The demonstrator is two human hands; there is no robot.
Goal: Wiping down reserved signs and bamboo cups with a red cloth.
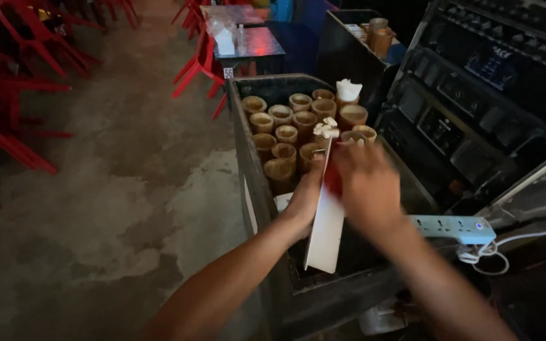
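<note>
My left hand [303, 201] grips a flat white box [325, 235] that stands on edge over a dark crate [248, 151]. My right hand [368, 186] is blurred and pressed against the box's upper part, beside something red [332, 180]; whether it grips it I cannot tell. Small white folded pieces [325, 129] stick out at the box's top. Beyond my hands, several brown bamboo-like cups [284, 134] stand packed in the crate. One cup at the back right [352, 113] holds a white folded napkin [348, 89].
A white power strip [453, 226] with a cable lies to the right. Black audio equipment [475, 95] rises behind it. Red chairs [14, 76] crowd the left, a small table [251, 41] stands ahead, and stained concrete floor [127, 189] spreads to the left.
</note>
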